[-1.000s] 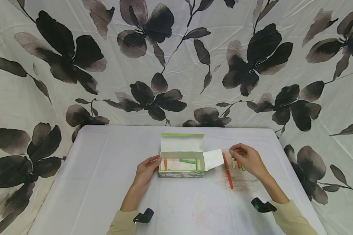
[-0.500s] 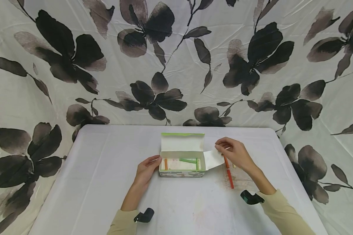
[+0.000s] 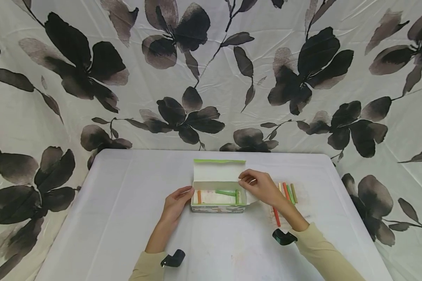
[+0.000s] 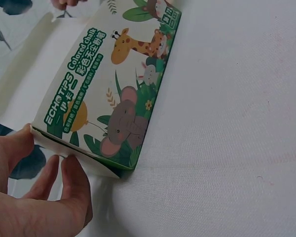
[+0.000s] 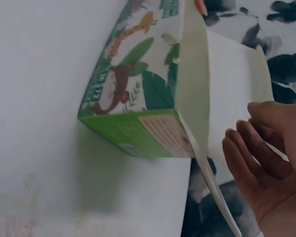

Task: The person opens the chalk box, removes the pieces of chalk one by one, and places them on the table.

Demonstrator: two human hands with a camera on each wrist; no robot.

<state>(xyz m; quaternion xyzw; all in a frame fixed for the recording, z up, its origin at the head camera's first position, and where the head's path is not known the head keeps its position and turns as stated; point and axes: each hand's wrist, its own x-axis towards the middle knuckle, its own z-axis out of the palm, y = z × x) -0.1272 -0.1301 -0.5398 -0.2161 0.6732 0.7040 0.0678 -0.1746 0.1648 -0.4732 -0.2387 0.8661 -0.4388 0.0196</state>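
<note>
Chalk box (image 3: 219, 197) lies open at mid-surface (image 3: 126, 218), long axis left to right, lid flap upright at the rear. Left hand (image 3: 176, 203) rests at the box's left end, fingers relaxed, touching the end flap. Right hand (image 3: 261, 187) hovers over the right end, fingertips pinching a pale chalk stick (image 3: 254, 181). Loose chalk sticks (image 3: 287, 192) lie just right of it.
</note>
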